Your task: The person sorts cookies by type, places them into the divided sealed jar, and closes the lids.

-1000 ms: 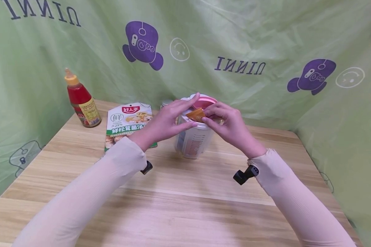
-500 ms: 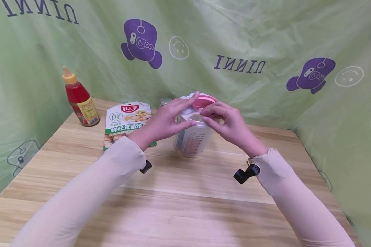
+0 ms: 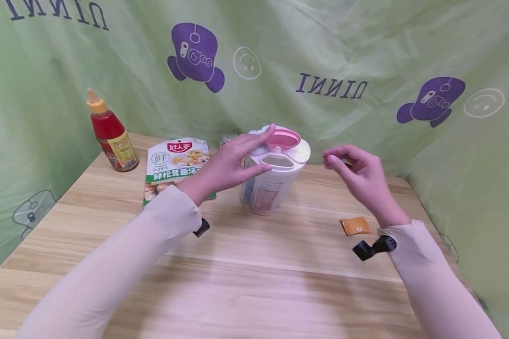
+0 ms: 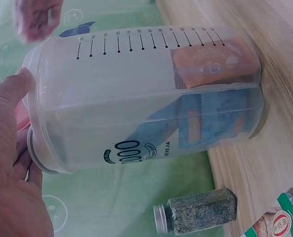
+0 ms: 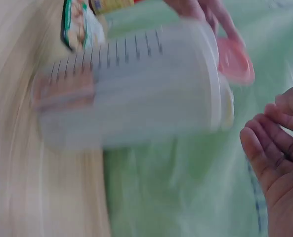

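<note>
A clear storage container (image 3: 271,188) with a white lid stands upright on the table, its pink flap (image 3: 283,140) raised beside an uncovered opening. My left hand (image 3: 229,162) holds the lid's left side, thumb at the rim and fingers bent around the far edge in the left wrist view. Inside, an orange sachet (image 4: 215,64) lies at the bottom of one compartment, and blue sachets (image 4: 210,116) fill the base of another. To the container's right, my right hand (image 3: 360,174) hovers with loosely bent fingers and nothing in it. Another orange sachet (image 3: 355,226) lies below that hand.
At the left stand a red sauce bottle (image 3: 114,136) with a yellow cap and a white-green food pouch (image 3: 176,165) lying flat. A small jar of dark flakes (image 4: 200,212) sits behind the container. Green printed cloth (image 3: 339,42) hangs around the wooden table (image 3: 254,292).
The orange sachet at the opening a second ago is gone from the right fingers. My right hand has moved right, away from the lid, revealing a sachet on the table. The left hand stays put.
</note>
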Demonstrator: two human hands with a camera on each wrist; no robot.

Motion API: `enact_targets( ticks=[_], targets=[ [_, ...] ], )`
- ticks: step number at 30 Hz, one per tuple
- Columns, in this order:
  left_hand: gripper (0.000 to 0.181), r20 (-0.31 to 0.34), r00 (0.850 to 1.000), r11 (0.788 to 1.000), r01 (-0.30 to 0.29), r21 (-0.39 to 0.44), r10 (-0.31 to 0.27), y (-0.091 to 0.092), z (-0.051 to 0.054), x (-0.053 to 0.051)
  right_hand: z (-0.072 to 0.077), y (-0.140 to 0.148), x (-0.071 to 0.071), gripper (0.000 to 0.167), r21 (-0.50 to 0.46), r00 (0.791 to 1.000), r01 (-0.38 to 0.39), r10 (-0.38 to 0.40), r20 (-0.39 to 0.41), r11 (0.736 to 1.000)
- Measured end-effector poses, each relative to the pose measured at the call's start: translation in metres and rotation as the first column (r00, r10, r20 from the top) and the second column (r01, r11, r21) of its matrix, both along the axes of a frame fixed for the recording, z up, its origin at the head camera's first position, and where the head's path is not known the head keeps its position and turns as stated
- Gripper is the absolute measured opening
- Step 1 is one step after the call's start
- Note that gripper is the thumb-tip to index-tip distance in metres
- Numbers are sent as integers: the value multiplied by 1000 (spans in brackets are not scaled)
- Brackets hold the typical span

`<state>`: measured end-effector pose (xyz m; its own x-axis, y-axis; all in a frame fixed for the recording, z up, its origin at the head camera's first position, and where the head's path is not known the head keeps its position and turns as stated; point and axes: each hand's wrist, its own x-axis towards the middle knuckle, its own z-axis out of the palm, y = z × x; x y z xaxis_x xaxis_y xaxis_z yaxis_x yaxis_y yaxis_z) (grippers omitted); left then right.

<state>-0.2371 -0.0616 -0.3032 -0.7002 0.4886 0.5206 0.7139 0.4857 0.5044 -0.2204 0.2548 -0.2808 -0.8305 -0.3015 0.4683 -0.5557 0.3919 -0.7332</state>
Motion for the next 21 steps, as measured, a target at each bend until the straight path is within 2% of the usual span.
enact_targets(
  ticks=[2,4,9,12,15,18,21],
  targets=[
    [83,-1,1000,1000,2,-1,-2,1,0,0,-5,19,4,25,19,998,58,-59,37,998],
    [83,3,1000,1000,3,0,-3,2,1,0,-13,37,8,28,76,989,113,-120,81,991],
    [83,8,1000,1000,8,5,-8,4,1,-2,-40,81,19,36,272,947,212,-266,180,939],
    [83,6,1000,1000,11,5,-11,4,1,-2,-60,104,24,39,382,913,238,-340,226,893],
    [83,14,1000,1000,2,-3,-2,3,2,-2,-79,121,27,44,476,875,231,-395,280,849],
    [83,20,1000,1000,-6,-11,6,1,2,0,-92,133,29,52,555,828,202,-444,343,807],
    [83,18,1000,1000,-3,-10,3,1,2,1,-100,141,30,59,606,775,164,-481,409,778]
  ],
)
